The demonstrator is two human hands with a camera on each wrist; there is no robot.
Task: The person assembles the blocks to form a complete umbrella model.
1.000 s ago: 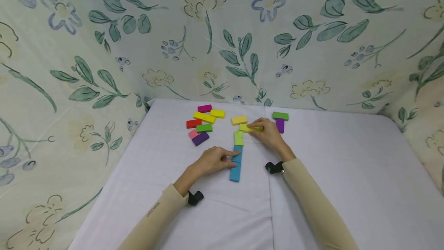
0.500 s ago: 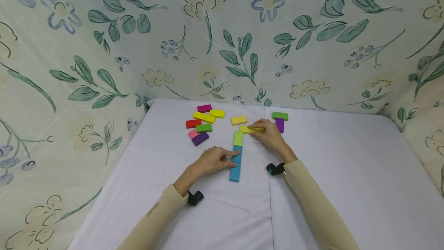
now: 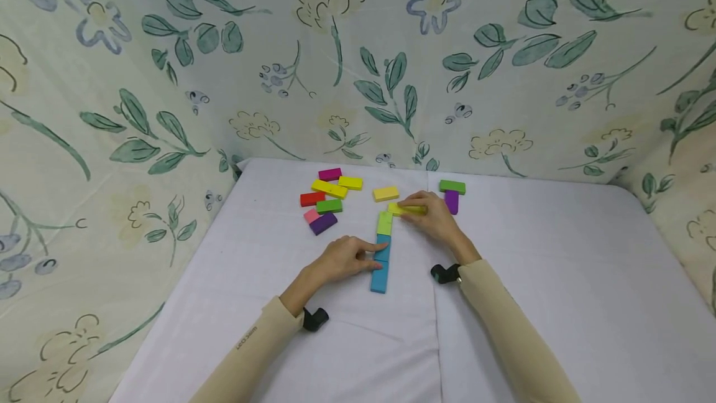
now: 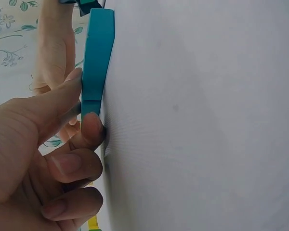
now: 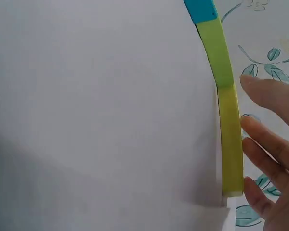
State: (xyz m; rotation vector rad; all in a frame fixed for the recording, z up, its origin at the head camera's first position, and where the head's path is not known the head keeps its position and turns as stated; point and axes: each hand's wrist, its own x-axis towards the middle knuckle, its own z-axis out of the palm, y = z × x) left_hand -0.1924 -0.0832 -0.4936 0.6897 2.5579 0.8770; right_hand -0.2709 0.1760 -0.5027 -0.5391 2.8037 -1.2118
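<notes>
In the head view two blue blocks (image 3: 379,278) lie end to end in front of the person. My left hand (image 3: 347,260) holds them, index finger over the far block and thumb on the near one; its other fingers curl beside them in the left wrist view. A light green block (image 3: 385,223) continues the row away from the person. My right hand (image 3: 433,216) grips a yellow block (image 5: 232,139) lying crosswise, its left end at the light green block's far end. In the right wrist view these two meet at their ends.
Past the row's far end lies a pale orange-yellow block (image 3: 386,193). To the left is a loose group of several coloured blocks, including a red one (image 3: 312,199). Right of my right hand, a green block (image 3: 452,187) meets a purple one (image 3: 451,202). White cloth (image 3: 531,254) covers the table.
My right hand has shifted slightly to the right with the yellow block. My left hand and the blue blocks have stayed in place.
</notes>
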